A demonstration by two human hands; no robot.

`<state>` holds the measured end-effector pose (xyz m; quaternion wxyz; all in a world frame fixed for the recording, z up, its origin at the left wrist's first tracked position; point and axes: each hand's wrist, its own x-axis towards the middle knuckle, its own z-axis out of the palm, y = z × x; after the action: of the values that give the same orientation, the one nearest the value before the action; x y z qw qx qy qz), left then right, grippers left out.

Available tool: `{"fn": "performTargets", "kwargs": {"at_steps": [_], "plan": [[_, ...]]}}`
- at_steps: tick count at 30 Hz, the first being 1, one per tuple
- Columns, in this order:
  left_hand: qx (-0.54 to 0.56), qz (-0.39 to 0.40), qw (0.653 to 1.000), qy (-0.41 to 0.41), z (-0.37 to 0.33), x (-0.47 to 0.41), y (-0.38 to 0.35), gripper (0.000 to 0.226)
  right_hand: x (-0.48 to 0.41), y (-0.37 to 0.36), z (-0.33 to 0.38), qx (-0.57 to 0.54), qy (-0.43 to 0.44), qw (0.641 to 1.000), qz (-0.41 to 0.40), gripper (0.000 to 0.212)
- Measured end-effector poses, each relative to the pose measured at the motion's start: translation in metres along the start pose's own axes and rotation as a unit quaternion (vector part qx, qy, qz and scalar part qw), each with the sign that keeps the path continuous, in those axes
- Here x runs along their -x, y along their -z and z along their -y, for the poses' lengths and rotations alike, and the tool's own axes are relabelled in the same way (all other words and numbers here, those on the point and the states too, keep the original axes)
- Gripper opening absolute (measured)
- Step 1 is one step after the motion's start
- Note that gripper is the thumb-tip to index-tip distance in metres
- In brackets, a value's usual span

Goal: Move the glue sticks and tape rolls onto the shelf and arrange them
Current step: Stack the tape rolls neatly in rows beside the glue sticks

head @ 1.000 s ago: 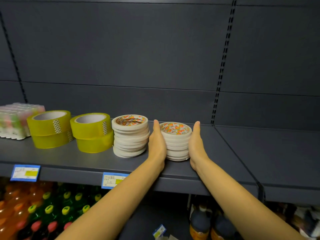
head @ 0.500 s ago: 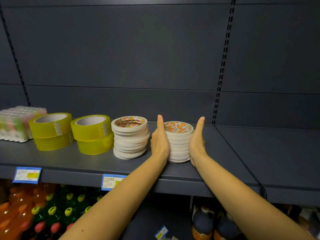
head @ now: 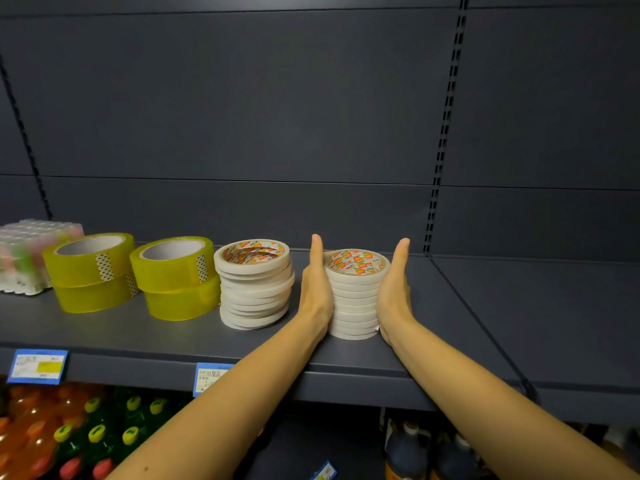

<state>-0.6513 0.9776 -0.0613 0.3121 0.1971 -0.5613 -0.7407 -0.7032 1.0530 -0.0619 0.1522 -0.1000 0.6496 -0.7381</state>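
Dark grey metal store shelving here, with a plain back panel [head: 242, 116] and slotted uprights. The shelf [head: 450, 341] carries everything in one row along it.

Both hands are flat, with straight fingers pointing toward the back. The left hand [head: 317, 289] presses against the left side of a stack of thin white tape rolls [head: 355, 299] and the right hand [head: 394, 289] against its right side, so the stack is sandwiched between the palms. Nothing is curled around it, just flat contact on both sides. The stack stands upright on the shelf, right of the middle of the row, and its rolls line up fairly neatly.

Just left of the left hand is a second stack of white tape rolls [head: 254, 285]. It's noticeably messier, with the rolls offset from each other. Further left come two stacks of wide yellow tape rolls, one [head: 176, 277] beside the white stack and the other [head: 91, 271] next to it, each two rolls high. At the far left sits a shrink-wrapped pack [head: 24, 258] of what look like glue sticks, too blurry to be sure.

Two blue price tags hang on the shelf's front edge, one [head: 37, 366] at the left and one [head: 209, 377] partly behind the left forearm. Below are drink bottles with yellow-green caps [head: 97, 433] and some dark bottles [head: 405, 452].
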Motion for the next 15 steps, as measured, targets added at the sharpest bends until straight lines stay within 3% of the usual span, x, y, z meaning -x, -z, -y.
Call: {"fn": "performTargets", "kwargs": {"at_steps": [3, 6, 8, 9, 11, 12, 15], "plan": [[0.000, 0.005, 1.000, -0.004, 0.000, -0.001, 0.001, 0.062, 0.003, 0.004, -0.001, -0.009, 0.077, 0.997, 0.017, 0.066], [0.009, 0.021, 1.000, 0.003, 0.000, -0.001, 0.004, 0.064, 0.009, 0.019, 0.011, 0.090, 0.318, 0.944, 0.003, 0.036], [0.019, 0.028, 0.999, 0.012, -0.001, -0.001, 0.005, 0.066, 0.012, 0.030, 0.030, 0.246, 0.433, 0.860, 0.114, 0.043], [0.026, 0.028, 0.999, 0.014, -0.001, 0.000, 0.005, 0.065, 0.014, 0.034, 0.041, 0.373, 0.452, 0.790, 0.180, 0.049], [0.043, 0.024, 0.998, 0.027, -0.003, 0.001, 0.005, 0.062, 0.014, 0.032, 0.058, 0.592, 0.447, 0.617, 0.264, 0.054], [0.046, 0.019, 0.998, 0.035, -0.004, 0.002, 0.005, 0.062, 0.014, 0.029, 0.065, 0.651, 0.424, 0.563, 0.284, 0.055], [0.042, 0.014, 0.998, 0.053, -0.004, 0.002, 0.004, 0.063, 0.016, 0.019, 0.073, 0.714, 0.374, 0.510, 0.301, 0.050]]}}
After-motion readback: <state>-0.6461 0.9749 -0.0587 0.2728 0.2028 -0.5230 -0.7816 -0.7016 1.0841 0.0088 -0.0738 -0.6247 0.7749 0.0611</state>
